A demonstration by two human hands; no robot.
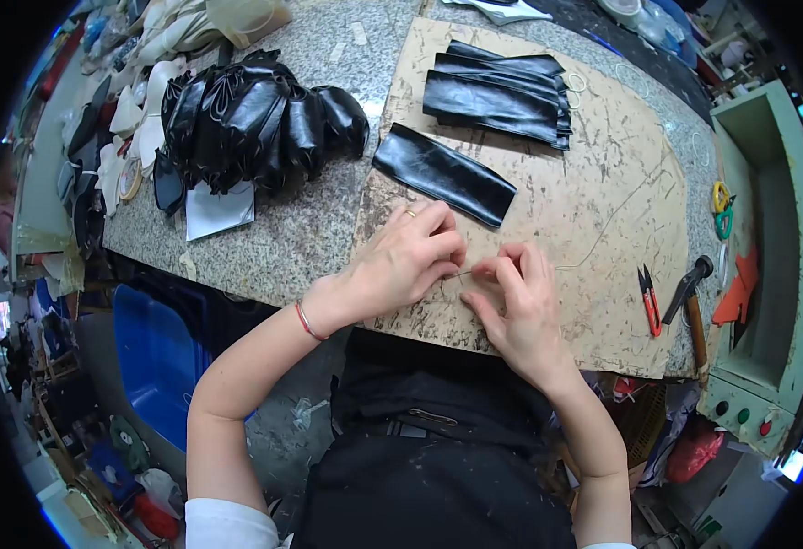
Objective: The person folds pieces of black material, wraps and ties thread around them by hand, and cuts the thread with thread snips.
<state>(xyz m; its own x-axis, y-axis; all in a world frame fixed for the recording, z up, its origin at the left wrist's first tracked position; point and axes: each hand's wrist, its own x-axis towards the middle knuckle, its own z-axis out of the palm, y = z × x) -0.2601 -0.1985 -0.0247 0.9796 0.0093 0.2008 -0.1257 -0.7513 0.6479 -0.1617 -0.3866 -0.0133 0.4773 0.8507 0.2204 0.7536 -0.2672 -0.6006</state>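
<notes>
My left hand (pixel 412 256) is closed in a pinch near the front of the scratched tan board (pixel 621 302). Close to its right, my right hand (pixel 528 311) has its fingers bent together in a pinch too. A thin thread (pixel 593 263) trails from the right fingers across the board toward the upper right. A short fine line spans the gap between both sets of fingertips; whether it is thread or a needle I cannot tell. Just beyond the hands lies a single black glossy strip (pixel 447 176), flat and slanted. Farther back, several similar strips (pixel 497 96) overlap in a fanned stack.
On the left of the speckled tabletop (pixel 301 247) sits a heap of folded black glossy pieces (pixel 246 114). Red-handled snips (pixel 649 302), a hammer (pixel 694 316) and scissors (pixel 722 210) lie at the right, beside a green metal cabinet (pixel 772 229). A blue tub (pixel 150 357) stands below left.
</notes>
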